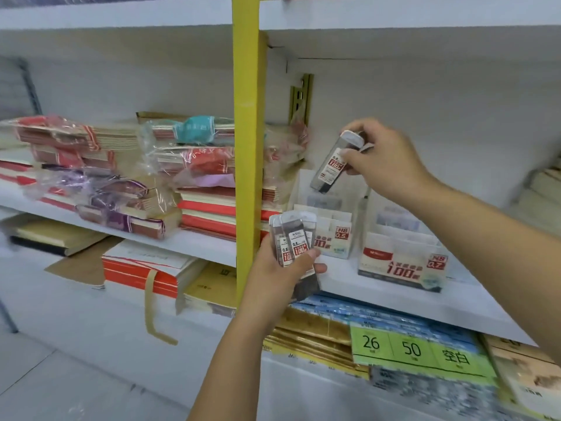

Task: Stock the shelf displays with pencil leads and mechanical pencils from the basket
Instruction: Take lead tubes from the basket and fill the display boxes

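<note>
Two hands: the right hand (385, 159) is raised higher and farther in, and the left hand (282, 278) is lower, by the shelf's front edge.
Right fingers (349, 154): thumb and fingertips pinch a single lead case (329, 168) near its white cap.
Single lead case: tilted, cap up and to the right, dark end down over the back of the 0.5 display box (337, 238). Whether it touches the box is unclear.
Left fingers (309, 256): curled round a fan of lead cases (293, 241), thumb lying across their labels.
Fan of lead cases: upright, at least three, in front of the 0.5 box's left side.
0.5 display box: stands on the white shelf (379, 296), just right of the yellow post (247, 147).
0.7 display box (400, 265): on the same shelf, just beside the first, to its right.
Wrapped notebooks (127, 183): stacked left of the post.
Green price tag (419, 349): on the level below, reading 26 and 50.
</note>
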`<action>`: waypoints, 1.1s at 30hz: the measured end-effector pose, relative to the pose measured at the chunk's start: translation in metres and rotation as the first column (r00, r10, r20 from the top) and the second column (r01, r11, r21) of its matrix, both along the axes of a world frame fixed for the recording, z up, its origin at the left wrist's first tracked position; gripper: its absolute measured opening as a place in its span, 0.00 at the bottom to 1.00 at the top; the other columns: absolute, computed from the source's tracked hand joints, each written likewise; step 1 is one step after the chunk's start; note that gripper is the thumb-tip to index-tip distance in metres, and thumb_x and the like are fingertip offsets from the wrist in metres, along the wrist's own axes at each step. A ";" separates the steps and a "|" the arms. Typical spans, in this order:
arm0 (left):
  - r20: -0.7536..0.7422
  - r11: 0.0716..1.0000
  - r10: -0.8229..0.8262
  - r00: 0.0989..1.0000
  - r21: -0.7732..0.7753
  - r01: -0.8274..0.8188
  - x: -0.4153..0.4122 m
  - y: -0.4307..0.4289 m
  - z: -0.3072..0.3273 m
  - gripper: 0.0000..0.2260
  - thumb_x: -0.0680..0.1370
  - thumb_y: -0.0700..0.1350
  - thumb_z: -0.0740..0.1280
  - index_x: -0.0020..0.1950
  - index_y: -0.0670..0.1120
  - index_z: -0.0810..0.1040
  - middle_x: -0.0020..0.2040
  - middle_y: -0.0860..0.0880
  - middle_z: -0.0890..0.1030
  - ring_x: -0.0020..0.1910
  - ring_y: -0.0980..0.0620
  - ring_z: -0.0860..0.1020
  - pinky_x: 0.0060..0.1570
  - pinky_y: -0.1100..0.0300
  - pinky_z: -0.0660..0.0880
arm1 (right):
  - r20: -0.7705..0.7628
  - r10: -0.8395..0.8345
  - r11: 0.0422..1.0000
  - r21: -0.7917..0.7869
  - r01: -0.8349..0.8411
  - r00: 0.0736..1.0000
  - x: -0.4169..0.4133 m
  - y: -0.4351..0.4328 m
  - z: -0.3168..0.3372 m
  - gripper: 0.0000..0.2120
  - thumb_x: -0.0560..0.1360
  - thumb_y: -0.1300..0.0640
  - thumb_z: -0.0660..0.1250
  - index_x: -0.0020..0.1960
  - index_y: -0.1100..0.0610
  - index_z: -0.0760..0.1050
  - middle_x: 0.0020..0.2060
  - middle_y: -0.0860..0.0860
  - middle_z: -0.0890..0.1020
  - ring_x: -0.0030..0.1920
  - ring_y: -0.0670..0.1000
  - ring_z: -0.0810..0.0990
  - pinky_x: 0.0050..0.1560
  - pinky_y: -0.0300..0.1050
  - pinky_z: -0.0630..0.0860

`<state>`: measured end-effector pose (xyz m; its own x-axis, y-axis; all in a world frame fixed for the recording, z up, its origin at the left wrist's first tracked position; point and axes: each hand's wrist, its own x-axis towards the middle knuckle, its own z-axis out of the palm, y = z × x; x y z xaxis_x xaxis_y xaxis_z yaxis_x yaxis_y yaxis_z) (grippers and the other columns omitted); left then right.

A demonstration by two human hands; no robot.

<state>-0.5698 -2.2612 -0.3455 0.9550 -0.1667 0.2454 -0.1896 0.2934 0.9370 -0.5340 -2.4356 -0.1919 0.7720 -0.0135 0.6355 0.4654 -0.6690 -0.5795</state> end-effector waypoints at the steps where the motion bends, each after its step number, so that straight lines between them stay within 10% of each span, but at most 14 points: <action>1: -0.009 1.000 0.017 1.000 -0.003 -0.017 0.004 0.003 -0.001 0.14 0.76 0.45 0.75 0.58 0.56 0.77 0.51 0.54 0.87 0.47 0.50 0.87 0.43 0.49 0.85 | -0.001 -0.018 0.996 -0.092 0.018 1.000 0.014 0.004 -0.001 0.10 0.75 0.62 0.69 0.51 0.48 0.74 0.44 0.46 0.80 0.42 0.45 0.81 0.44 0.42 0.78; 7: 0.041 0.997 0.033 0.999 0.064 -0.036 0.014 0.025 -0.003 0.09 0.72 0.50 0.75 0.48 0.63 0.80 0.49 0.51 0.87 0.43 0.49 0.87 0.40 0.53 0.84 | -0.036 -0.039 0.928 -0.371 0.023 0.999 0.066 0.019 -0.013 0.14 0.72 0.64 0.71 0.54 0.53 0.73 0.45 0.51 0.79 0.42 0.51 0.78 0.41 0.43 0.73; 12: 0.040 0.995 0.020 0.999 0.100 -0.023 0.016 0.030 -0.005 0.13 0.74 0.49 0.75 0.56 0.56 0.78 0.50 0.49 0.87 0.44 0.49 0.87 0.42 0.50 0.85 | -0.228 -0.055 0.955 -0.295 -0.016 0.972 0.081 0.019 -0.020 0.14 0.71 0.65 0.73 0.49 0.53 0.71 0.39 0.52 0.80 0.31 0.48 0.80 0.25 0.36 0.73; 20: 0.004 0.994 0.041 0.999 0.106 -0.041 0.013 0.029 -0.004 0.12 0.73 0.52 0.76 0.53 0.61 0.79 0.50 0.50 0.87 0.46 0.51 0.87 0.39 0.52 0.84 | 0.047 -0.296 0.679 -0.692 0.245 0.954 0.072 0.022 -0.018 0.12 0.77 0.51 0.68 0.60 0.48 0.78 0.50 0.53 0.83 0.51 0.57 0.79 0.46 0.47 0.73; 25: -0.002 0.997 0.049 0.999 0.055 -0.048 0.007 0.024 0.003 0.11 0.74 0.47 0.77 0.52 0.60 0.80 0.49 0.49 0.87 0.44 0.50 0.87 0.35 0.57 0.81 | -0.056 -0.033 0.943 -0.333 0.012 0.998 0.026 0.023 -0.017 0.07 0.78 0.51 0.66 0.54 0.48 0.80 0.38 0.45 0.83 0.37 0.46 0.80 0.37 0.37 0.74; 29: 0.026 0.999 0.034 0.999 0.039 -0.035 -0.001 0.016 0.011 0.12 0.73 0.46 0.77 0.48 0.62 0.79 0.48 0.52 0.87 0.43 0.49 0.87 0.40 0.47 0.83 | -0.372 0.209 0.942 -0.171 -0.288 0.904 -0.027 0.029 -0.025 0.08 0.73 0.41 0.68 0.51 0.39 0.77 0.39 0.39 0.83 0.35 0.43 0.83 0.31 0.33 0.76; 33: 0.052 0.999 -0.010 0.999 0.034 0.008 -0.008 0.009 0.013 0.13 0.73 0.47 0.77 0.53 0.59 0.78 0.49 0.50 0.87 0.44 0.48 0.87 0.34 0.56 0.81 | -0.386 0.308 0.946 0.026 -0.324 0.870 -0.042 0.030 -0.039 0.11 0.71 0.55 0.74 0.53 0.46 0.79 0.37 0.50 0.84 0.33 0.48 0.83 0.34 0.40 0.81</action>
